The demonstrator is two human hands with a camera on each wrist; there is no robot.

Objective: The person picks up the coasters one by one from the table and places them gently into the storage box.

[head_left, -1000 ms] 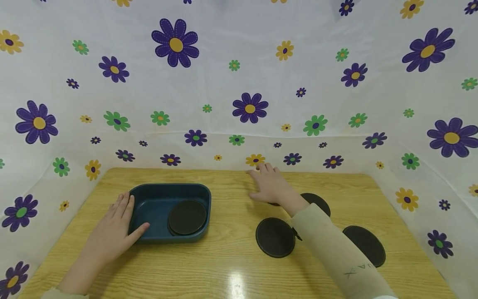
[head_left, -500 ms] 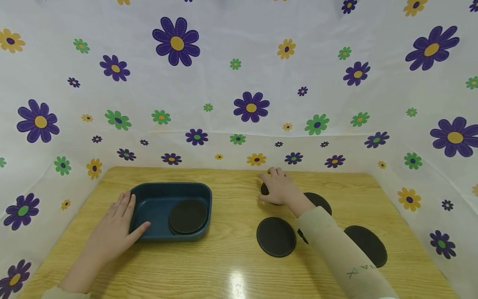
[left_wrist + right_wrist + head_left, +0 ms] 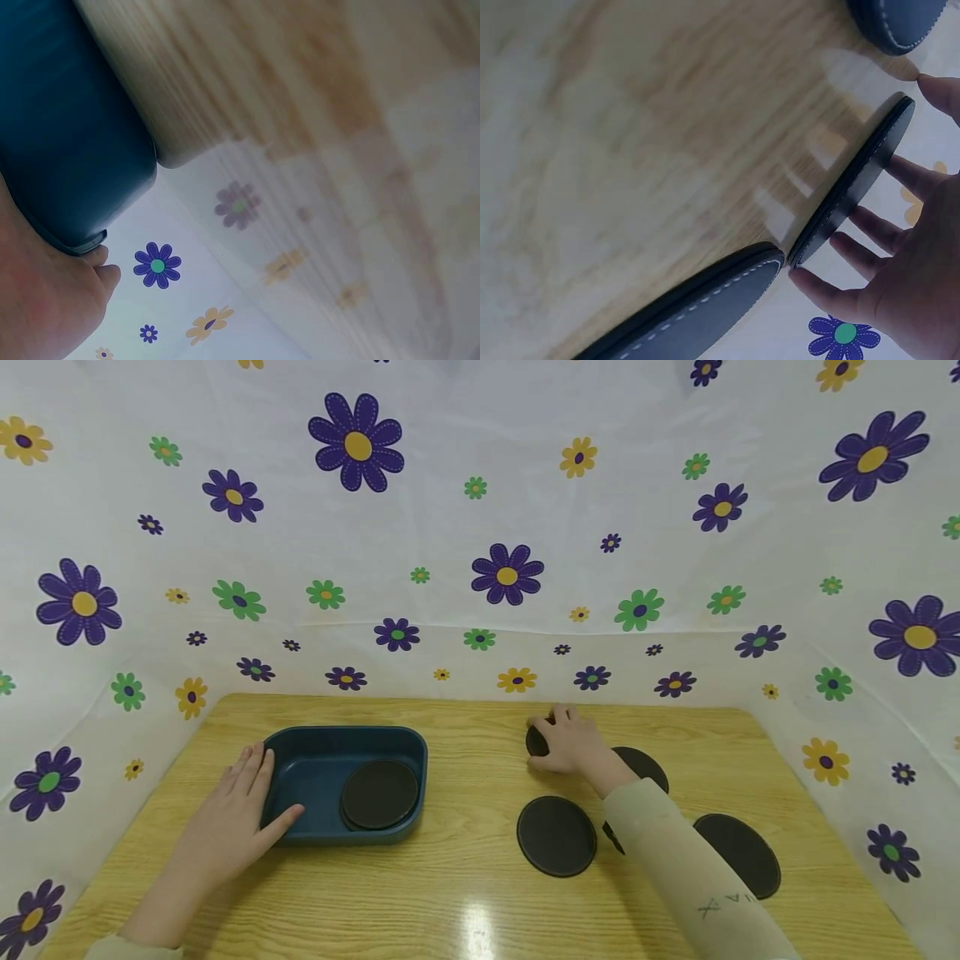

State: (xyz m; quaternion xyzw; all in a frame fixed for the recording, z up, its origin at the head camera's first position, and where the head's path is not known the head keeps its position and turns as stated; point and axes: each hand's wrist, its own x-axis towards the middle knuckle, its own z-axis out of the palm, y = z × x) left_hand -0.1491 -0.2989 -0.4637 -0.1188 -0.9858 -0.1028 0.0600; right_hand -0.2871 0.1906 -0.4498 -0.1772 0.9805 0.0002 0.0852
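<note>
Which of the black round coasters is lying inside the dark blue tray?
The black round coaster in the right half of the dark blue tray; the other coasters lie on the wooden table.

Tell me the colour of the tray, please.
The tray is dark blue-green, clearest in the head view.

Tray: dark blue tray (image 3: pixel 67 142), outer wall on the wooden table (image 3: pixel 300 97).
Left hand: left hand (image 3: pixel 45 300) touches the wall.
Backdrop: flowered sheet (image 3: pixel 195 300).
</note>
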